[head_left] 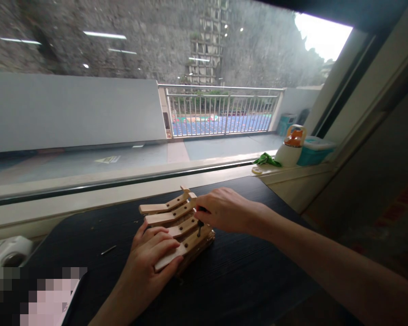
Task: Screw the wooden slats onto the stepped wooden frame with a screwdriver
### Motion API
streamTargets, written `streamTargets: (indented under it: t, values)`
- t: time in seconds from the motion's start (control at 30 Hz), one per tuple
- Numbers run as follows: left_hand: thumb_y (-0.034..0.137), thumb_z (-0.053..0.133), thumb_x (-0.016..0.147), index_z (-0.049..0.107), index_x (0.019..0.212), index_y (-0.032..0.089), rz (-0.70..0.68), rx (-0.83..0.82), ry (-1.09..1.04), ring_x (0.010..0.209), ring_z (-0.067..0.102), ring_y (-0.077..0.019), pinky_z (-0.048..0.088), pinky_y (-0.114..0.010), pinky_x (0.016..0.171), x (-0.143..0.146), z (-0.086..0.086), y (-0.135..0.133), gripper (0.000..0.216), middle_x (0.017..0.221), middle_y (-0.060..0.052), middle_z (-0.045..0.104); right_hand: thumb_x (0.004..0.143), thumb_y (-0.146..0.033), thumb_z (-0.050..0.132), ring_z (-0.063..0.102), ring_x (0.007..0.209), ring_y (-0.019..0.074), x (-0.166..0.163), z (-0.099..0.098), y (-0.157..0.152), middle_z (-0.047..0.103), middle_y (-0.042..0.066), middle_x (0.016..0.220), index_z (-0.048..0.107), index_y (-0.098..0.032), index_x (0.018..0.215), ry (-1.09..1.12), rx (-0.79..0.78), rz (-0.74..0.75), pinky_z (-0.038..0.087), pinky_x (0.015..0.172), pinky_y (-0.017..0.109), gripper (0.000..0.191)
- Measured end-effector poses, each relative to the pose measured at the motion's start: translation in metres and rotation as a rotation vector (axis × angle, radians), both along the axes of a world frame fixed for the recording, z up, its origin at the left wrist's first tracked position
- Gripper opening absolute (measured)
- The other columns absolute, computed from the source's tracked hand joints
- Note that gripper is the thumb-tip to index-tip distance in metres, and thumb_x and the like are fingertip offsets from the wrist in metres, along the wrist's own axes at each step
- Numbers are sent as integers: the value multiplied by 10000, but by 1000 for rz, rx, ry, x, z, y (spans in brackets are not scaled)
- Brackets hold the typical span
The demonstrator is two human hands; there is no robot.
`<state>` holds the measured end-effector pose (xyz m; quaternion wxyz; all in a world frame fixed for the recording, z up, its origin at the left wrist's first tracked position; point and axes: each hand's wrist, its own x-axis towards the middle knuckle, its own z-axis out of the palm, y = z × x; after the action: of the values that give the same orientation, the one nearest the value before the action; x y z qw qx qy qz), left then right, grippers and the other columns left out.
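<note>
1. The wooden piece (161,218) sits on the dark table (245,253), between the two hands and near the window sill (204,174). It has four pale, bent strips side by side, with dark holes along them.
2. A dark-handled tool (200,223) stands over the nearest strip (192,240), its metal shaft meeting the wood at or beside a hole. Whether the tip is seated is too small to tell.
3. The right hand (217,209) has its grip closed around the tool's handle. Good work here probably calls for the shaft in line with the hole, with steady pressure straight down, since a tilted tip could slip and mark the wood.
4. The left hand (153,249) has its grip on the wooden piece, fingers spread over the strips and thumb along the near edge. That brace should resist twisting; the fingertips are best held clear of the tip's path.
5. A thin metal pin (109,250) lies loose on the table, left of the left hand and apart from it.
6. Farther off, a white bottle (289,154), green cloth (267,159) and teal box (314,151) stand or lie on the sill.
</note>
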<state>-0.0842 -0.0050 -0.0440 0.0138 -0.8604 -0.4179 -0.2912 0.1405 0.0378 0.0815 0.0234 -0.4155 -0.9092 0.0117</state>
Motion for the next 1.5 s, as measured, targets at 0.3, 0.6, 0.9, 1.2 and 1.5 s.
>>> streamTargets:
  t: [0.3,0.6,0.9,1.2,1.5]
  values:
    - [371,644,789,666,913,282,13,8,18,994,600,-209,178,-442,1118,0,0,0,155,921,12,710,855,-221,476,620,727,169,6,15,-3,715,42,837,684,-211,927,-29,-48,119,314,577,271,220]
    - [345,645,791,647,923,298,3,3,12,997,602,-205,147,-428,1114,1,1,-1,140,925,39,704,915,-283,445,637,740,184,1,-7,3,713,67,826,641,-162,942,33,-12,36,330,592,267,233]
    - [346,641,800,639,921,292,-10,1,10,1004,592,-209,133,-427,1108,2,2,-1,132,936,32,705,928,-327,436,620,658,173,-5,-1,-1,697,64,766,630,-162,906,-11,115,30,291,544,269,255]
    - [339,638,803,632,924,286,0,4,33,1010,591,-194,119,-412,1118,2,4,-2,133,932,41,701,956,-193,404,594,691,131,0,-18,10,682,44,812,600,-149,830,12,142,260,269,545,279,238]
    - [351,659,780,636,969,294,-24,19,37,1038,569,-229,157,-469,1105,-2,1,0,199,957,31,709,928,-306,423,635,644,178,-3,-8,2,700,51,745,642,-175,883,-55,126,53,265,509,275,259]
